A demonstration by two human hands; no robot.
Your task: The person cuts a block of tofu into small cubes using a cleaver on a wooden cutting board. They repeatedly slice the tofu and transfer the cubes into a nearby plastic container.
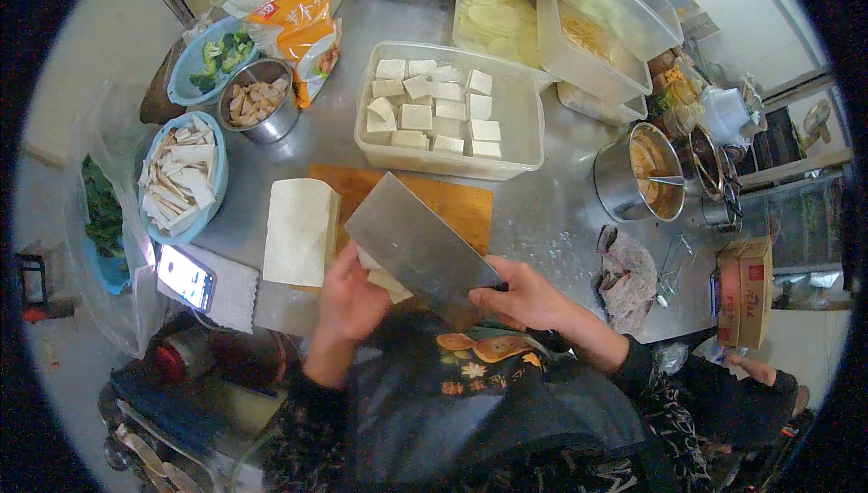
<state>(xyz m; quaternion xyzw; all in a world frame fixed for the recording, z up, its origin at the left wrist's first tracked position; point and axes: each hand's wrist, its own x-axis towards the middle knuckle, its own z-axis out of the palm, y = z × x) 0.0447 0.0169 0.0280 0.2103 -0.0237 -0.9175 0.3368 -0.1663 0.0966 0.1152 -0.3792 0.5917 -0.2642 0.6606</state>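
Note:
My right hand is wrapped round the dark handle of a cleaver. Its broad blade slants up to the left over the wooden cutting board. Close to the blade's left edge, my left hand is closed on pale tofu pieces, which the blade partly covers. A large uncut tofu block stands at the board's left side, apart from the blade. Beyond the board, a translucent plastic tub has several white tofu cubes in it.
At left are a steel bowl of chunks, a blue basket of white strips and a lit phone on a cloth. Steel pots and a crumpled rag lie right. Another person's arm shows at lower right.

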